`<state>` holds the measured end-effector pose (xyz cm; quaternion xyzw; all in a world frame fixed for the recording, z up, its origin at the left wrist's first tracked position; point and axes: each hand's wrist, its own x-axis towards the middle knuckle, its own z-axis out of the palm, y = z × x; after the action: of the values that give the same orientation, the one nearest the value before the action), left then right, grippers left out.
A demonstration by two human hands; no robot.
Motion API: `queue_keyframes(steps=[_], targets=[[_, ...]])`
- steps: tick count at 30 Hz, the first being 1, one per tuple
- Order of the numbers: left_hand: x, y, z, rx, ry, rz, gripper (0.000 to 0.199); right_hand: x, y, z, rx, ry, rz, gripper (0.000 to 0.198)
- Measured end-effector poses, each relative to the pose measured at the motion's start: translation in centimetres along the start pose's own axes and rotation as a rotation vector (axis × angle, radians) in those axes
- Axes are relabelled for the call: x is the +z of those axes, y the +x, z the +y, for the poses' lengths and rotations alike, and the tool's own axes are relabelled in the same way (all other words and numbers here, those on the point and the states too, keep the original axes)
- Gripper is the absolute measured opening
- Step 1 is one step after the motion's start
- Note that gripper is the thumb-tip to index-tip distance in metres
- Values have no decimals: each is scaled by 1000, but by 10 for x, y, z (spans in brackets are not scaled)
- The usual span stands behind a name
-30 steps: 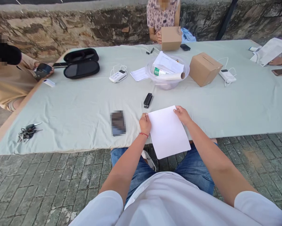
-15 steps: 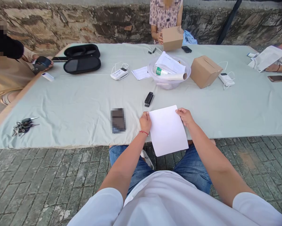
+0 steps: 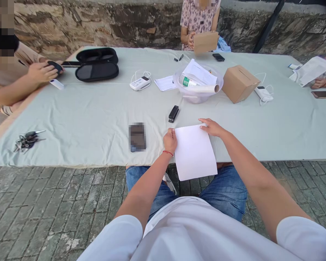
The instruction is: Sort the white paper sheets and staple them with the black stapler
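White sheets of paper (image 3: 196, 154) extend from the table over its near edge and above my lap. My left hand (image 3: 170, 140) is closed on their upper left edge, thumb on top. At the upper right corner, my right hand (image 3: 212, 127) has its fingers stretched out and apart, with the thumb touching the paper's top edge. Just beyond the paper lies a black stapler (image 3: 173, 114). Left of my left hand is a dark, pixelated flat object (image 3: 137, 137).
Keys (image 3: 28, 140) lie at the left. Farther back are an open black case (image 3: 97, 71), a white corded device (image 3: 140, 83), a clear plastic basin (image 3: 199, 98) with papers and a roll, and a cardboard box (image 3: 240, 84). Other people sit around the cloth-covered table (image 3: 92, 119).
My right hand has loosened from the paper's right edge and stretched its fingers out near the top corner. My left hand keeps its hold. Across the table, a person has tilted a cardboard box.
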<state>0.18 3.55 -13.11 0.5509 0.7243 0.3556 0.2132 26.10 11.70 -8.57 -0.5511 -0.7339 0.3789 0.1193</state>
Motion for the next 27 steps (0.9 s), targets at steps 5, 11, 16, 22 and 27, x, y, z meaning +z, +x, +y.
queue_keyframes(steps=[5,11,16,22,27], targets=[[0,0,-1,10,-2,-5,36,-8,9,-8,2,-17,-88,42],[2,1,-1,24,21,-32,36,-8,1,-11,-11,-2,-103,34],[1,4,-1,19,25,-65,36,-7,-4,-7,16,151,-1,25],[-3,5,0,14,-24,-75,36,-4,-9,4,144,444,35,24],[-1,5,2,27,32,-91,38,-2,-18,11,146,419,58,20]])
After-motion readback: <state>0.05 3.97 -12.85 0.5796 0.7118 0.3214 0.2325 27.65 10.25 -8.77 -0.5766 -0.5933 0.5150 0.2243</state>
